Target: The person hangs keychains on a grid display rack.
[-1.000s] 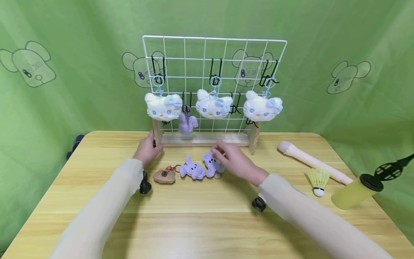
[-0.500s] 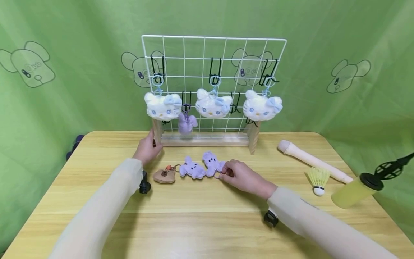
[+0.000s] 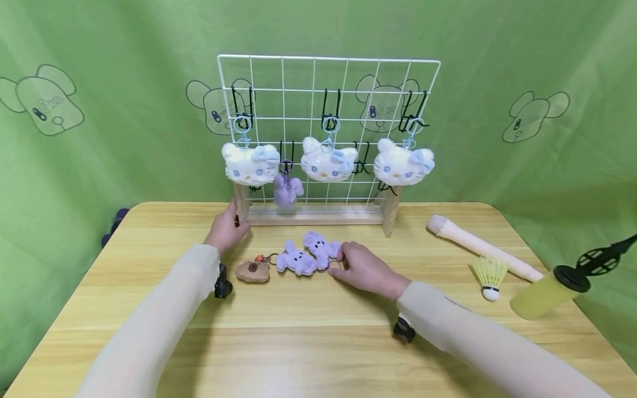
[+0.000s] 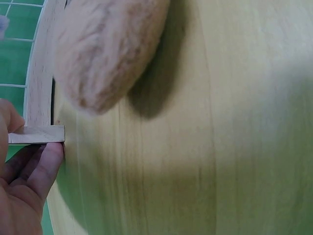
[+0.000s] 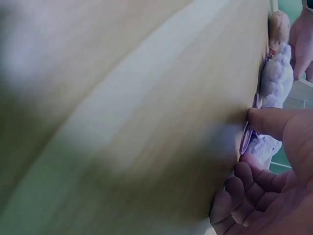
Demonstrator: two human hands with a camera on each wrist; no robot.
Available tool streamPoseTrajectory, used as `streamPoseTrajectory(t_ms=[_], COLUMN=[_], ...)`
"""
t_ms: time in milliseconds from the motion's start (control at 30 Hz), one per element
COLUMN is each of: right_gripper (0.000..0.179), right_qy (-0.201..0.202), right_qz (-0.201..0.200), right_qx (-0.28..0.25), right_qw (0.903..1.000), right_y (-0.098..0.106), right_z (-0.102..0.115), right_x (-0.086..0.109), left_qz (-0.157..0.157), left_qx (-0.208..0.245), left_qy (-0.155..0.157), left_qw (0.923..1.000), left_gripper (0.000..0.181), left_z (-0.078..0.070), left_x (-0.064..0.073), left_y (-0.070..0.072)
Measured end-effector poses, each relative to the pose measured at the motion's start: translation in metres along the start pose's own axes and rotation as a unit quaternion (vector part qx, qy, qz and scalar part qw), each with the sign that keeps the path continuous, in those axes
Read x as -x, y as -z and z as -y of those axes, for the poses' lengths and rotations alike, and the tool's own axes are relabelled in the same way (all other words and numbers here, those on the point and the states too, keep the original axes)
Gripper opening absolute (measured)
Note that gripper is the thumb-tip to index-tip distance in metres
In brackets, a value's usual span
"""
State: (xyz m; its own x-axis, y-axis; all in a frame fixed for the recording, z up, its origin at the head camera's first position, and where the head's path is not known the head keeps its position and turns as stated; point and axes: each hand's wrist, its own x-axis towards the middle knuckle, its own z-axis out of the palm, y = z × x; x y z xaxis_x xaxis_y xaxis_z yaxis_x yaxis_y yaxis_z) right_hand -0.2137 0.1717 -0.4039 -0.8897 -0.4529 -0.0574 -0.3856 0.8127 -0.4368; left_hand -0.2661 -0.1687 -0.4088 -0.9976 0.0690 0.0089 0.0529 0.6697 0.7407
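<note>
My left hand [image 3: 226, 229] grips the left wooden foot [image 4: 36, 134] of a white wire grid rack [image 3: 318, 215], thumb on one side and fingers on the other. Front of the rack, my right hand [image 3: 365, 268] pinches at the metal ring [image 5: 243, 142] of a purple plush keychain [image 3: 318, 243] lying on the table. Beside it lie a second purple plush keychain [image 3: 297, 262] and a brown plush keychain [image 3: 252, 272] with a button nose. Another purple plush [image 3: 287, 190] hangs from a lower hook.
White cat-face plush keychains [image 3: 328, 160] hang along the rack's upper black hooks [image 3: 361, 160]. To the right on the table [image 3: 278, 354] lie a pale microphone [image 3: 478, 243], a yellow shuttlecock [image 3: 490, 276] and a yellow bottle [image 3: 542, 298] with a black cap. Green cloth surrounds the table.
My right hand came down from above the right purple keychain to its ring side, then shifted left, the plush sliding slightly left with it. My left hand stays on the rack foot.
</note>
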Motion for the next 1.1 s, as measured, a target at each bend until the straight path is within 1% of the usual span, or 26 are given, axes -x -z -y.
streamPoseTrajectory(t_ms=[200, 333, 533, 700, 800, 900, 1033, 1100], right_gripper=[0.023, 0.023, 0.031, 0.027, 0.025, 0.025, 0.025, 0.024], right_qy=[0.008, 0.008, -0.007, -0.015, -0.022, -0.027, -0.015, 0.002], right_qz=[0.007, 0.012, 0.020, 0.024, 0.033, 0.041, 0.038, 0.033], right_qx=[-0.045, -0.076, -0.087, -0.090, -0.088, -0.099, -0.131, -0.149], right_qw=[0.9989, 0.9970, 0.9960, 0.9956, 0.9953, 0.9939, 0.9905, 0.9882], right_y=[0.0006, 0.0014, 0.0024, 0.0020, 0.0031, 0.0054, 0.0080, 0.0084], right_z=[-0.0050, -0.0069, -0.0076, -0.0086, -0.0070, -0.0053, -0.0068, -0.0100], right_x=[-0.0003, 0.0003, -0.0004, -0.0048, -0.0075, -0.0084, -0.0074, -0.0063], left_qz=[-0.004, -0.006, 0.001, 0.001, -0.001, -0.002, -0.002, -0.003], left_qx=[-0.001, -0.003, 0.004, 0.007, 0.006, 0.005, 0.007, 0.007], left_qy=[-0.004, -0.007, -0.002, -0.003, -0.002, -0.003, -0.005, -0.005], left_qw=[1.0000, 1.0000, 1.0000, 1.0000, 1.0000, 1.0000, 1.0000, 1.0000], left_gripper=[0.076, 0.075, 0.078, 0.078, 0.076, 0.076, 0.076, 0.076], left_z=[0.0009, 0.0018, 0.0022, 0.0016, 0.0014, 0.0017, 0.0017, 0.0016], left_x=[-0.0019, -0.0024, -0.0019, -0.0016, -0.0010, -0.0006, -0.0007, -0.0007], left_y=[-0.0006, -0.0008, -0.0007, -0.0010, -0.0011, -0.0010, -0.0009, -0.0009])
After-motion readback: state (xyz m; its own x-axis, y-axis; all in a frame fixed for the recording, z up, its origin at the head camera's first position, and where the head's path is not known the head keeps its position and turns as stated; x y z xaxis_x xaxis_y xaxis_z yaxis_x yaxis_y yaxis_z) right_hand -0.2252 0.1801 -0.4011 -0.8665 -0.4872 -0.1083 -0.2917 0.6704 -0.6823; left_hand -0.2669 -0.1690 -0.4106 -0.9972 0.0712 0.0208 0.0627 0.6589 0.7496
